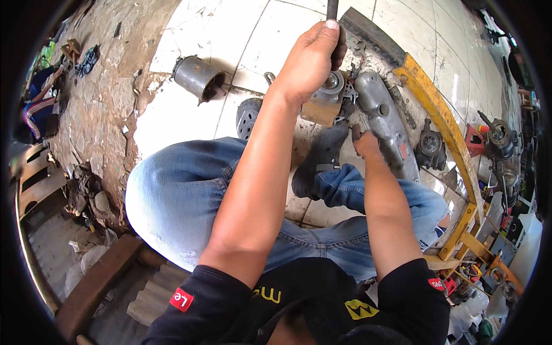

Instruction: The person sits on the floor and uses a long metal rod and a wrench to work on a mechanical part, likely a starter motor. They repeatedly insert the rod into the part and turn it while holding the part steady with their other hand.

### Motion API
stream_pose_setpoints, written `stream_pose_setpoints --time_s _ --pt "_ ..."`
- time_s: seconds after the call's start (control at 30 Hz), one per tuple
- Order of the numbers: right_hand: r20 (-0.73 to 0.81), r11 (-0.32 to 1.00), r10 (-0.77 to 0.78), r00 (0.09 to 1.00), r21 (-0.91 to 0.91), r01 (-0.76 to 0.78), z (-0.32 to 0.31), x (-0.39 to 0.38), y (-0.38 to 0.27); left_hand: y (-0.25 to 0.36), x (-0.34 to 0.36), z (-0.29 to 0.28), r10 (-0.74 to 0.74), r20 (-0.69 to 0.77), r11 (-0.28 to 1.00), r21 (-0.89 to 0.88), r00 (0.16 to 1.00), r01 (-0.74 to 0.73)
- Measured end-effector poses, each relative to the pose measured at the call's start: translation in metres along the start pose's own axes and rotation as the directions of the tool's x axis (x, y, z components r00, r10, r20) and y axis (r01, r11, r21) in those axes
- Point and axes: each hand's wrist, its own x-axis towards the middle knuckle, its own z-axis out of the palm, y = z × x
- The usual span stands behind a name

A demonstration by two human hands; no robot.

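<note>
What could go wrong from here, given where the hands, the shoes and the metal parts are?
The dark rod gripped in the left hand could slip or go astray, and the right hand, low beside the long grey metal cover, might be struck.

The round metal part at the wooden block might shift or tip, possibly onto the dark shoe close by.

The cylinder (194,76) lies left of the block (319,112).
</note>
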Motion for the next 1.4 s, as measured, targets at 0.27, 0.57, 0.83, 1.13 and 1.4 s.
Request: stream_pose_setpoints --time_s 0.27,0.57,0.83,1.13,1.4 --pt "-0.365 0.780 -0.127 0.922 0.537 0.320 -0.098 -0.063 -0.077 -0.024 0.006 0.009 0.074 -0.267 0.974 -0.187 0.961 -0.127" --pt "-0.260 0.338 -0.203 0.944 0.886 0.317 -0.113 -0.143 -0.109 -0.018 0.011 0.017 0.214 -0.474 0.966 -0.028 0.854 -0.257" --pt "-0.584 0.295 -0.350 0.733 0.674 0.678 -0.096 -0.138 -0.145 -0.018 0.000 0.017 0.184 -0.451 0.977 -0.015 0.873 -0.214" --pt "-0.598 0.542 -0.388 0.702 0.468 0.698 -0.101 -0.139 -0.154 -0.018 0.003 0.011 0.170 -0.459 0.977 -0.041 0.872 -0.212" --pt "-0.559 0.477 -0.433 0.707 0.523 0.706 -0.106 -0.136 -0.157 -0.016 0.002 0.009 0.178 -0.446 0.977 -0.025 0.877 -0.211"
